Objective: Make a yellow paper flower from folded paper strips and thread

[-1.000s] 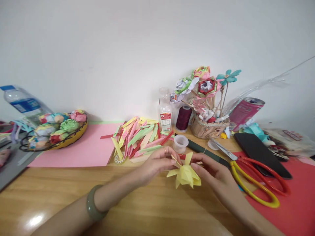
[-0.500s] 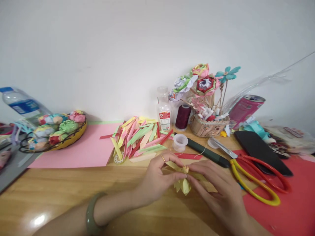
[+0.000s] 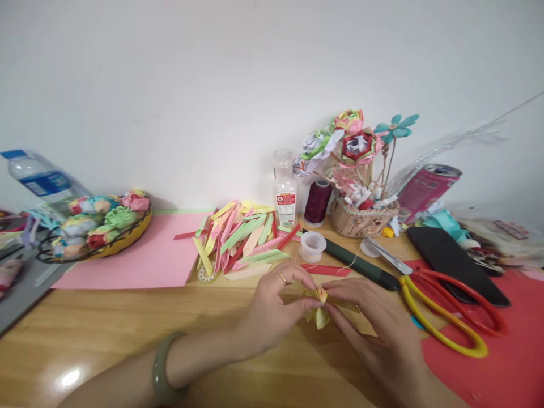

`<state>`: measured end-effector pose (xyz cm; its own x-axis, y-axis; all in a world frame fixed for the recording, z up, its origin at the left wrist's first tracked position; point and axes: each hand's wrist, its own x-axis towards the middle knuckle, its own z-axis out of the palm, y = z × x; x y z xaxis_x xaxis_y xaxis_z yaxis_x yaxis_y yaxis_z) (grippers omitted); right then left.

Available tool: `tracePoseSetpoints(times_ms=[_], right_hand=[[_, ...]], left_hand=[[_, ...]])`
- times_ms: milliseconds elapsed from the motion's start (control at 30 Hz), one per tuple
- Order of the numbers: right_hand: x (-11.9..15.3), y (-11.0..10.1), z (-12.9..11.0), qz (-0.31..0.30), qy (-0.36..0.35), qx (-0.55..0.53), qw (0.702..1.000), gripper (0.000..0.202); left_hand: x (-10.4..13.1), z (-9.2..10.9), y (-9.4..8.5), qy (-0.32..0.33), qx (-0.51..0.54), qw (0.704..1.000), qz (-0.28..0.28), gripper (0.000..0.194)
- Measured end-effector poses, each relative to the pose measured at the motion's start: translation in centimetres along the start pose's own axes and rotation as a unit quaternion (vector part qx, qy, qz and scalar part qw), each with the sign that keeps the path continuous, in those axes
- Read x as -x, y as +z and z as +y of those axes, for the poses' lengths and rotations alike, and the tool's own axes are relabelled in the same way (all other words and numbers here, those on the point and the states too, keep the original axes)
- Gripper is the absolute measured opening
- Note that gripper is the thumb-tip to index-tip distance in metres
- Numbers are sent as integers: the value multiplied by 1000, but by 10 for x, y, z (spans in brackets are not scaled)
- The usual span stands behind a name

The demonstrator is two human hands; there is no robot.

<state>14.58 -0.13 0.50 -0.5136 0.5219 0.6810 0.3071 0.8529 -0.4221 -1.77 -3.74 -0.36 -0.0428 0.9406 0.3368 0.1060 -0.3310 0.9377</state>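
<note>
A yellow folded paper flower [image 3: 322, 320] is pinched between the fingertips of both my hands, low over the wooden table. My left hand [image 3: 276, 306] wears a ring and grips the flower's gathered base from the left, thumb against forefinger. From the other side, my right hand [image 3: 376, 326] presses its thumb and fingers on the same gathered part. The fingers cover much of the paper. Just beyond them stand a small clear plastic cup [image 3: 313, 249] and a red paper strip [image 3: 326, 270] with a bit of thread on it.
Folded paper strips [image 3: 244, 238] lie heaped on pink paper [image 3: 140, 275]. Scissors [image 3: 450, 317], a dark green cutter [image 3: 361, 266] and a black phone [image 3: 457, 263] lie right. A bottle [image 3: 285, 198], maroon thread spool [image 3: 318, 203] and flower basket [image 3: 361, 218] stand behind; another flower basket [image 3: 127, 243] is left.
The yellow paper flower has turned slightly between my fingers, and its lower petals show less. Both hands keep their pinch in nearly the same place. The whole view has shifted a little.
</note>
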Motion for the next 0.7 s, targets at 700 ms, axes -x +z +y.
tracePoseSetpoints(times_ms=[700], right_hand=[[1,-1,6,-148,188,-268,933,10]], left_hand=[[-14,9,-12,-159,139,963,-167,29]])
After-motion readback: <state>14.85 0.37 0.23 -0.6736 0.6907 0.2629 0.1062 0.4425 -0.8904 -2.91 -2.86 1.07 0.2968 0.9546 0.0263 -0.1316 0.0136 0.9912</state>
